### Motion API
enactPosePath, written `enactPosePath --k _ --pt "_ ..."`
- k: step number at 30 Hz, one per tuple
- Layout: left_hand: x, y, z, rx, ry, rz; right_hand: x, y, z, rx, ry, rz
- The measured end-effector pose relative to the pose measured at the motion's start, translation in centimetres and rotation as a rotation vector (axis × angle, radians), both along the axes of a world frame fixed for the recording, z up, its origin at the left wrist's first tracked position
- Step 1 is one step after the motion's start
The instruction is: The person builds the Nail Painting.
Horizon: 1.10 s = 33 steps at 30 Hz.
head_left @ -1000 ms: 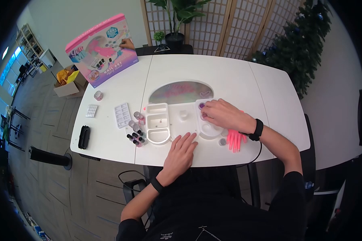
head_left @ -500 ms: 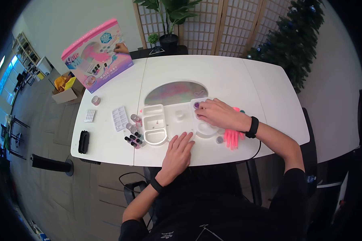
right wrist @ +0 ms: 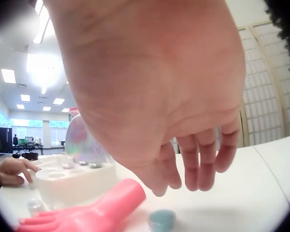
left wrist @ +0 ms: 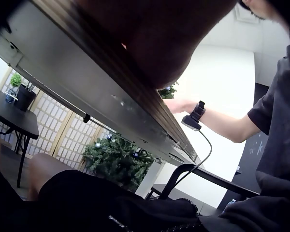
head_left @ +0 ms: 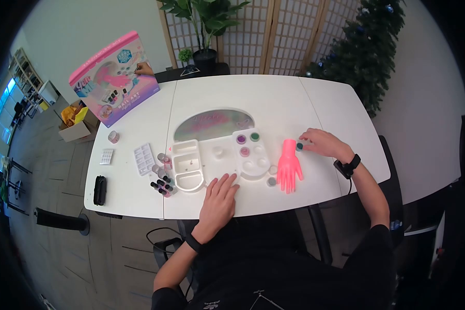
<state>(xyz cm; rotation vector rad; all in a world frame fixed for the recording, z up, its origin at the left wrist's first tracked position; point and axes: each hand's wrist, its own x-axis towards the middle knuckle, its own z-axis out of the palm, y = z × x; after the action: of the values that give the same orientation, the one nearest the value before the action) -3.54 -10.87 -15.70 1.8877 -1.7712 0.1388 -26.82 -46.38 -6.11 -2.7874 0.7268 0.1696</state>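
My left hand (head_left: 218, 202) rests with its fingers spread at the front edge of the white nail-art station (head_left: 225, 166). Over the table on the right, my right hand (head_left: 323, 143) hangs with loosely bent fingers and holds nothing. Just beside its fingertips a small teal pot (right wrist: 162, 221) stands on the table. Left of that lies a pink plastic model hand (head_left: 288, 168), fingers toward me. The station's round wells carry a purple pot (head_left: 241, 139), a green pot (head_left: 254, 137) and a pink pot (head_left: 244, 152). A grey pot (head_left: 272, 182) sits beside the model hand.
Several black-capped polish bottles (head_left: 163, 187) cluster left of the station, near a white compartment tray (head_left: 144, 159). Further left are a black case (head_left: 100, 190), a small jar (head_left: 113, 137) and the kit box (head_left: 116, 80). An oval mirror (head_left: 214, 125) stands behind the station.
My right hand has left the station's round wells and moved right, past the model hand, to the teal pot. Purple, green and pink pots now show in the wells. The left hand stays put.
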Motion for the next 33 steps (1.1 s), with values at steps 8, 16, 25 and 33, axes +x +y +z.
enactPosePath --k 8,16,25,33 --pt "0.0 0.0 0.2 0.002 -0.006 -0.004 0.4 0.5 -1.6 -0.115 -0.060 0.062" --pt "0.0 0.1 0.0 -0.009 -0.005 -0.010 4.8 4.0 3.7 -0.106 -0.313 0.152" --pt "0.1 0.1 -0.1 0.008 -0.006 -0.006 10.5 7.6 2.1 -0.179 -0.204 0.492" --pt "0.1 0.1 0.0 -0.003 -0.013 -0.004 11.2 7.7 1.4 -0.232 -0.131 0.513"
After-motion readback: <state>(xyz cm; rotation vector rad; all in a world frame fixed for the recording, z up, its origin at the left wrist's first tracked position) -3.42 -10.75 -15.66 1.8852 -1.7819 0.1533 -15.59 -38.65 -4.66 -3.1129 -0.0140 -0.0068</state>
